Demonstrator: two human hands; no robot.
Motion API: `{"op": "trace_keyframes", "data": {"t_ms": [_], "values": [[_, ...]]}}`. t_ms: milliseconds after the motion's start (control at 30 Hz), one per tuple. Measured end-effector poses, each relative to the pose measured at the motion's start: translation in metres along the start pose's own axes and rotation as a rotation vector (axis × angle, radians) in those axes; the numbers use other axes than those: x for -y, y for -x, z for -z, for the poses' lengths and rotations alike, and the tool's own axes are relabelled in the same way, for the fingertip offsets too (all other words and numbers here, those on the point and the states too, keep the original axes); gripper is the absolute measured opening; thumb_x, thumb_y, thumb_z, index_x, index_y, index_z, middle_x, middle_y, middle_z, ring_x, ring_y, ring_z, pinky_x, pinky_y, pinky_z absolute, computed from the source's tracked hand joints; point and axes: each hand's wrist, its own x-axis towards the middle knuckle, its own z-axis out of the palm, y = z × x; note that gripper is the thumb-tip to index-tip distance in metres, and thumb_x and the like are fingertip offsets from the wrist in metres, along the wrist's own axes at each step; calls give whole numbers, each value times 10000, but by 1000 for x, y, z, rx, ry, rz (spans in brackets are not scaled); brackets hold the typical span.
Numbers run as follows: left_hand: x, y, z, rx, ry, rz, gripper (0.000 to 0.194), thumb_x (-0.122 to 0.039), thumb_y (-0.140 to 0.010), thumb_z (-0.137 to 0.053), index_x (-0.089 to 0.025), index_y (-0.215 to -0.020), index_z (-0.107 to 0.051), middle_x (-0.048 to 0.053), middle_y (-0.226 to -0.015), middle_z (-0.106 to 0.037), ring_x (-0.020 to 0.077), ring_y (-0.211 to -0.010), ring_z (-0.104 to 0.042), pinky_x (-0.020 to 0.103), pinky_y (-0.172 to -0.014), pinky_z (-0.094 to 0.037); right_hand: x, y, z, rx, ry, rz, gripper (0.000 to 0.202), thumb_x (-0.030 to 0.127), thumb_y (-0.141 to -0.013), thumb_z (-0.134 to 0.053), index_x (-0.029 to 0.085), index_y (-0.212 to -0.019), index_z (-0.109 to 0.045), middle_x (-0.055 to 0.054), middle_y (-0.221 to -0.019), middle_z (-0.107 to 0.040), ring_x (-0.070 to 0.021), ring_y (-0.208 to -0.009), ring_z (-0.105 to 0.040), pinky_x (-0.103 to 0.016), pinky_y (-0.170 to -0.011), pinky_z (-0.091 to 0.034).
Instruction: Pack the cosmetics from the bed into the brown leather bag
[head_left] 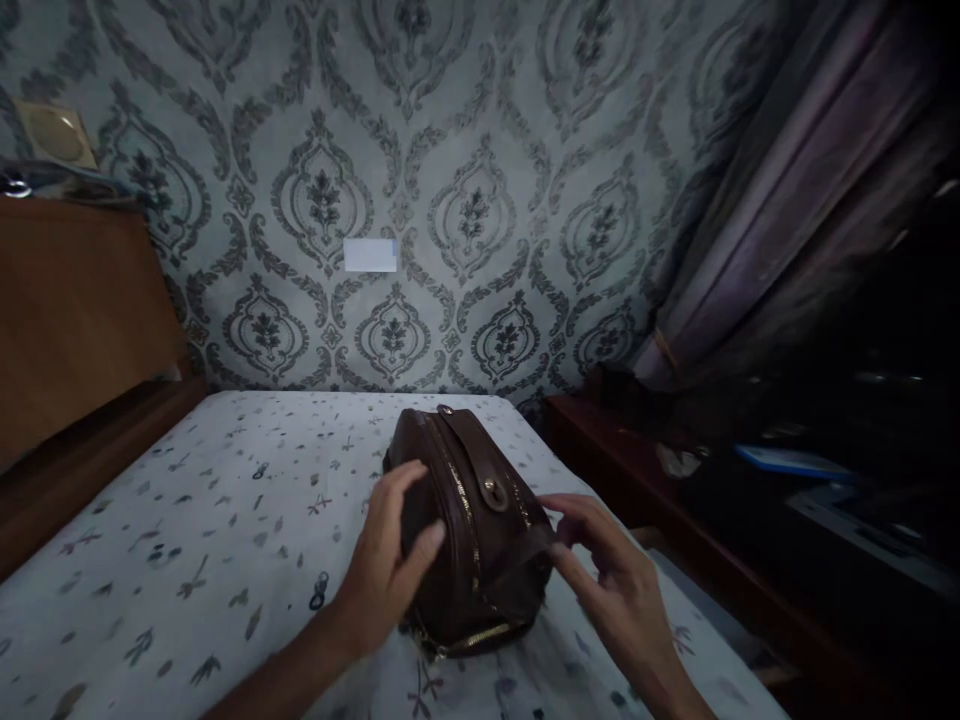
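Note:
A dark brown leather-like bag with gold zips and a strap fixed by a round gold stud lies on the patterned bed sheet. My left hand rests against the bag's left side, its thumb and fingers apart. At the right side, my right hand has thumb and fingers bent around the end of a dark strip, which is smeared by motion. The strip seems to come from the bag's near top; whether it is a strap or a flap I cannot tell. A gold zip shows along the near end.
The white bed sheet with small prints reaches to the papered wall. A wooden cabinet stands left. On the right are a purple curtain, a dark red ledge and a blue-edged flat item.

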Motion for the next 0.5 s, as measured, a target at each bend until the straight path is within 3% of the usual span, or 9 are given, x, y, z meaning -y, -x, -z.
{"op": "trace_keyframes", "data": {"t_ms": [100,267,367,500], "values": [[35,-13,8,-140,192,372,513,-538,-952,-489,-264,-1379,-413,113,-1542,-390,286,-1461,-335,466,-1188,-323,-5,3,-7,-61,-21,-23,180,347,-933,-587,282,-1058,-698,-39,-1010,-651,-182,-902,-647,-274,-775,-527],[82,-24,6,-194,248,544,639,-577,-927,-486,-197,-1425,-359,176,-1574,-343,317,-1479,-311,500,-1212,-259,-4,4,-24,-101,10,-45,170,303,-935,-567,282,-1034,-703,-59,-1084,-647,-220,-1032,-633,-339,-881,-514],[92,-27,-5,-174,274,557,651,-586,-896,-545,-188,-1398,-434,159,-1557,-390,303,-1478,-319,454,-1230,-234,2,-11,-26,62,3,-48,262,322,-912,-545,287,-1118,-704,-93,-1248,-614,-281,-1180,-586,-445,-1000,-475],[95,-28,-13,-153,314,559,614,-592,-880,-571,-175,-1329,-528,150,-1493,-486,306,-1447,-376,442,-1230,-248,7,-34,-13,433,-118,-146,432,380,-859,-609,319,-1285,-647,-83,-1504,-468,-333,-1404,-420,-525,-1147,-344]]}}
